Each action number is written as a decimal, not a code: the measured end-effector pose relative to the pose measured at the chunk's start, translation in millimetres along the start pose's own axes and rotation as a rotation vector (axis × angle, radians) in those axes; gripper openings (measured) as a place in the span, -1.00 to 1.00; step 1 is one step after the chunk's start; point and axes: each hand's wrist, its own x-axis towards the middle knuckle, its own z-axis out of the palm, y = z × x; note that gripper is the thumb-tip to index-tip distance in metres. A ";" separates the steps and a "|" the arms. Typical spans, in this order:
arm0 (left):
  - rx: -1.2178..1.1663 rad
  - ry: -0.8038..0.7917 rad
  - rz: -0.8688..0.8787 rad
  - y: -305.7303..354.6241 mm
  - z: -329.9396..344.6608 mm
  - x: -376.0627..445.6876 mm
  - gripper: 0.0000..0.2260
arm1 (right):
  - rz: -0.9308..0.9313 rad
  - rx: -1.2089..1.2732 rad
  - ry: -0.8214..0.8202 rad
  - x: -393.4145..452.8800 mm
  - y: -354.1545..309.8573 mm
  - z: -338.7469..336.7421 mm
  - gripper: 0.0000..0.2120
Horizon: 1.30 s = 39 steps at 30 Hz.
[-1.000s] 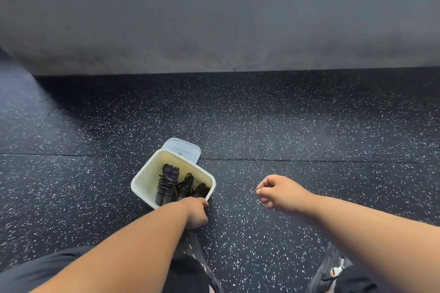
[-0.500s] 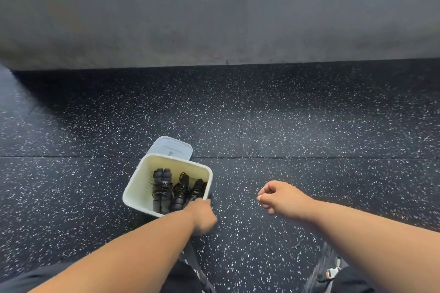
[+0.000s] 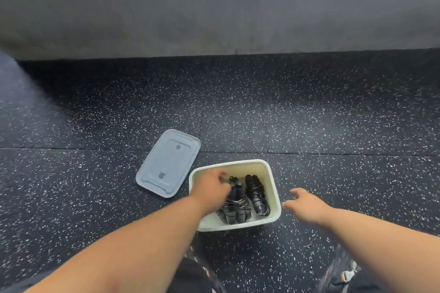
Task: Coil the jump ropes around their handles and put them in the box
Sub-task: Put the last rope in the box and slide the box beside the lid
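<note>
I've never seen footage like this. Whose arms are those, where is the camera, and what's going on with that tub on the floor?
There is no machine here: a person wears a wide-angle camera on their head, looking forward and down, so you see their own two bare arms. They are low over a dark speckled rubber floor with a grey wall behind. On the floor stands an open cream box holding two bundles of black jump ropes, each cord coiled around its handles. The left hand reaches into the box at the left bundle; it is blurred, so its grip cannot be judged. The right hand is open, its fingers at the box's right rim, holding nothing. The grey lid lies flat on the floor, left of the box.
</note>
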 end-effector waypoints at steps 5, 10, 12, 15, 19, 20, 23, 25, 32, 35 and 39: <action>0.191 0.152 -0.325 -89.0 -58.4 36.1 -0.58 | 0.037 0.030 -0.023 8.5 -0.2 6.4 -0.41; 0.686 -0.110 -0.338 -121.3 -54.4 42.4 -0.62 | 0.057 0.083 -0.035 19.0 -5.0 11.8 -0.38; 0.788 -0.196 -0.287 -127.0 -43.7 47.5 -0.61 | 0.069 0.100 -0.053 26.2 -7.3 15.9 -0.40; 0.882 -0.301 -0.300 -133.7 -33.6 60.2 -0.60 | 0.092 0.104 -0.090 41.9 -5.4 20.4 -0.46; 0.851 -0.326 -0.367 -134.7 -25.0 69.7 -0.64 | 0.089 0.090 -0.093 60.1 0.4 28.7 -0.73; 0.802 -0.307 -0.346 -139.4 -22.1 70.2 -0.63 | 0.082 0.084 -0.086 59.0 0.2 29.3 -0.79; 0.765 -0.339 -0.389 -155.3 -14.0 78.3 -0.62 | 0.099 0.043 -0.077 59.4 -4.2 31.9 -0.96; 0.772 -0.341 -0.427 -166.8 -10.0 84.1 -0.58 | 0.125 0.035 -0.074 64.9 -2.7 34.2 -0.92; 1.013 -0.307 -0.371 -166.8 -4.1 83.1 -0.43 | 0.161 0.344 0.065 64.7 -0.8 47.4 -0.87; 1.054 -0.370 -0.363 -166.1 -2.9 85.4 -0.41 | 0.158 0.414 0.149 64.1 -2.3 50.9 -0.81; 1.114 -0.406 -0.275 -159.2 3.1 83.5 -0.50 | 0.106 0.288 0.210 69.5 -8.0 44.6 -0.90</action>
